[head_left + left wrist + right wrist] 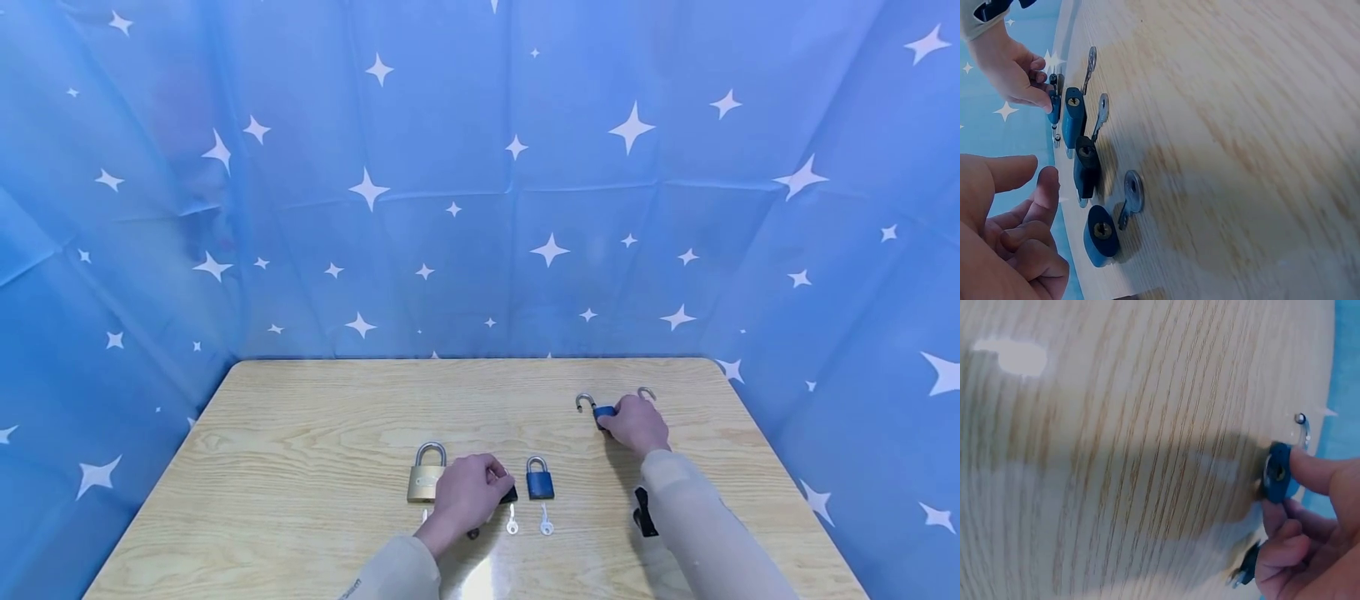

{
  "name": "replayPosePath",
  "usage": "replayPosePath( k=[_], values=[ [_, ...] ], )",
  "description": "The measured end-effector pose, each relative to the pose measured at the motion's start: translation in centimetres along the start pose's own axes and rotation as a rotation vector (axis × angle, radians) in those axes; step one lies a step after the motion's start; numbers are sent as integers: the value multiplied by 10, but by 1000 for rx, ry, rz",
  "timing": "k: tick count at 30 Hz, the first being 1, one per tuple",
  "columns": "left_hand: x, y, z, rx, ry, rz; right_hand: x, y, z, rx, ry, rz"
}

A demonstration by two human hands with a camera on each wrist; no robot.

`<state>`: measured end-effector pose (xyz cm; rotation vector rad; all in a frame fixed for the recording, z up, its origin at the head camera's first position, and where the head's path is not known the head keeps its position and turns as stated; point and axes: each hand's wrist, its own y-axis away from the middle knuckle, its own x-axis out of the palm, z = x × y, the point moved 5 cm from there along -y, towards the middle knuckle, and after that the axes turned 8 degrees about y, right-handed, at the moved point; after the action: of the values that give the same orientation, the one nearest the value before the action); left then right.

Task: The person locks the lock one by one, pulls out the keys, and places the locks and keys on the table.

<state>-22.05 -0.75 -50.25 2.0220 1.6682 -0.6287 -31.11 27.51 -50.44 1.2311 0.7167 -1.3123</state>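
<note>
My right hand point(637, 423) pinches a small blue padlock point(1280, 470) between thumb and fingers, at the far right of the table. Its shackle point(585, 402) stands open. Partly hidden behind those fingers is another dark padlock point(1249, 565); an open shackle point(647, 392) shows beyond the hand. The left hand point(1016, 231) hovers beside a black padlock point(1087, 165), thumb and forefinger apart, with nothing held. To its right stands a blue padlock point(539, 485) with a closed shackle. A large brass padlock point(424, 483) is left of the hand, which hides a dark blue padlock point(1102, 234).
Silver keys lie in front of the row, among them one key point(512, 521) by the black padlock and another key point(546, 522) by the blue one. The wooden table point(300, 467) ends at a blue starry curtain point(450, 233).
</note>
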Motion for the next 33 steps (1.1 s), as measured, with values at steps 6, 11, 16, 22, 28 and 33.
replayPosePath(
  k=[6, 11, 16, 22, 28, 33],
  values=[
    [-1, 1, 1, -1, 7, -12, 4, 0, -1, -5, -102, 68],
    [-1, 1, 3, -1, -7, -19, 6, 1, -1, 0, -174, 100],
    [-2, 1, 4, -9, -4, -20, 7, 3, 0, 3, -185, 105],
    [-6, 0, 5, -13, 24, -10, 12, 8, 6, -2, -332, 181],
    [-16, 0, 4, -18, -16, -24, 12, 20, 24, -54, -465, 223],
    [-24, -2, 1, 5, -30, -49, 9, 35, 41, -95, -547, 251]
  ],
)
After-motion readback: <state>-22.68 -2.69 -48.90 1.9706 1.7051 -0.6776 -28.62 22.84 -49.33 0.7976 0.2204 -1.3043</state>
